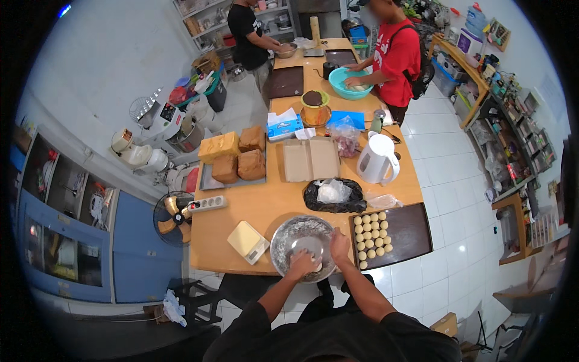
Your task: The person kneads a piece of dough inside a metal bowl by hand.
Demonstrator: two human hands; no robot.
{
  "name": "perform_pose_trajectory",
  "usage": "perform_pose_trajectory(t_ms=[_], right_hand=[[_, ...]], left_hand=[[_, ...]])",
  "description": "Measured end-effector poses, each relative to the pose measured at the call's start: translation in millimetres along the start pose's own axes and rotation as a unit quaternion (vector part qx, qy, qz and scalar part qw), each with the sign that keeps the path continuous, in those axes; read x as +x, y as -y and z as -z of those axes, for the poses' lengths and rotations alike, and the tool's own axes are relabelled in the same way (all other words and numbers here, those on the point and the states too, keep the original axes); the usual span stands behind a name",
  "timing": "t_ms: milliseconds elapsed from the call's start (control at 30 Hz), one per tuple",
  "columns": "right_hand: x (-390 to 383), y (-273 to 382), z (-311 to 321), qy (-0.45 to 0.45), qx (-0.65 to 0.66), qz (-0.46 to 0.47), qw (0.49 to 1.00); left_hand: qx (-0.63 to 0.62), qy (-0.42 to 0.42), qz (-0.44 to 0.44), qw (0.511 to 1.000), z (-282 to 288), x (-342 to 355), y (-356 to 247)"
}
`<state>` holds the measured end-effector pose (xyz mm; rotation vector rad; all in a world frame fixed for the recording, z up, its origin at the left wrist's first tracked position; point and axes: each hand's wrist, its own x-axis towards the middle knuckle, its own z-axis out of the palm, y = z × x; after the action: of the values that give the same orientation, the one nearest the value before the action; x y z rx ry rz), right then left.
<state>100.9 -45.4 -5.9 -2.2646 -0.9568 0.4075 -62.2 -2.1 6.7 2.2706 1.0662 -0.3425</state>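
The left grip is down in the steel bowl, with pale dough at its right edge; whether it is open or closed I cannot tell. The right grip is curled around the bowl's rim. Right of that grip, dough balls sit on a dark tray; left of the left grip, a scale stands on the bench
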Motion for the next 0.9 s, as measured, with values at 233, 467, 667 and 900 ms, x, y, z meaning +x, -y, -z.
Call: perform_pose_trajectory(t_ms=[233,467,667,900], right_hand=[[2,-4,-8,-0.007,-0.031,0.022,0.999],[2,-3,-6,0.011,-0.029,0.004,1.0],[0,-4,-6,-0.001,-0.014,-0.016,1.0],[-5,8,0,-0.008,-0.005,0.005,1.0]], left_hand=[[0.131,0.018,-0.081,0.988,0,-17,3],[-0.111,0.08,-0.17,0.976,-12,-5,7],[-0.322,-0.097,-0.157,0.929,-19,22,-1],[-0.135,-0.119,-0.142,0.973,-21,39,28]])
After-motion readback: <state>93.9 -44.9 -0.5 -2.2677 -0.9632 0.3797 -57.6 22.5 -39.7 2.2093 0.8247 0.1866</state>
